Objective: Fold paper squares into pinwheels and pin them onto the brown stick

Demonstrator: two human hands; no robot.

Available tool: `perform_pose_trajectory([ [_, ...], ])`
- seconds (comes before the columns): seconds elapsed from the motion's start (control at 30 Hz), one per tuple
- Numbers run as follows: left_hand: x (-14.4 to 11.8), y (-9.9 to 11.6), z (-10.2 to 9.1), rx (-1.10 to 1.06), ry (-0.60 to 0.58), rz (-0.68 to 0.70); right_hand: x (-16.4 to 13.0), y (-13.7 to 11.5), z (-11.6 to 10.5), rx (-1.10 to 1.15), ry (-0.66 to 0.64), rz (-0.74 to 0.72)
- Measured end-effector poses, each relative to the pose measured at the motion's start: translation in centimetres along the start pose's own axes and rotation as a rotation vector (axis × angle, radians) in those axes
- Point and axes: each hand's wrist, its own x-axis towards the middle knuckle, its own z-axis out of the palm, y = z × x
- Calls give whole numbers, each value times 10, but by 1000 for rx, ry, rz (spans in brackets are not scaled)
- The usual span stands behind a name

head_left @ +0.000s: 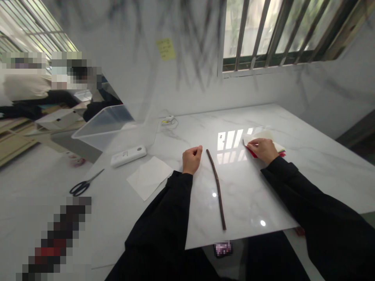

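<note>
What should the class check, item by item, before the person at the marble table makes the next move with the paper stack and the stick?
1. Right hand rests on the paper stack, fingers at its left edge: ok.
2. Sheet pinched clear of the stack: cannot tell.
3. Left hand is loosely closed and holds nothing: ok.
4. Stick lies flat between the hands, touching neither: ok.
5. Scissors lie far to the left, away from both hands: not ok if needed now.
6. Loose white sheet lies flat left of the left hand: ok.
</note>
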Motion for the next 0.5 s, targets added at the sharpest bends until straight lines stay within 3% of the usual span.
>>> perform_pose_trajectory([
  [0.13, 0, 1, -2, 16, -5, 22, -1, 3, -1, 38, 35, -6],
  [0.23, -2, 2, -5, 18, -4, 26, 0, 4, -6, 84, 133, -8],
  [0.37, -5, 11, -7, -59, -9, -4, 5, -9, -29, 159, 508, -25],
  [0.43, -6, 18, -4, -255, -98, -72, 6, -31, -37, 250, 709, -73],
  [0.5, -9, 25, 0, -552, -250, -194, 1, -63, -35, 333, 773, -187],
])
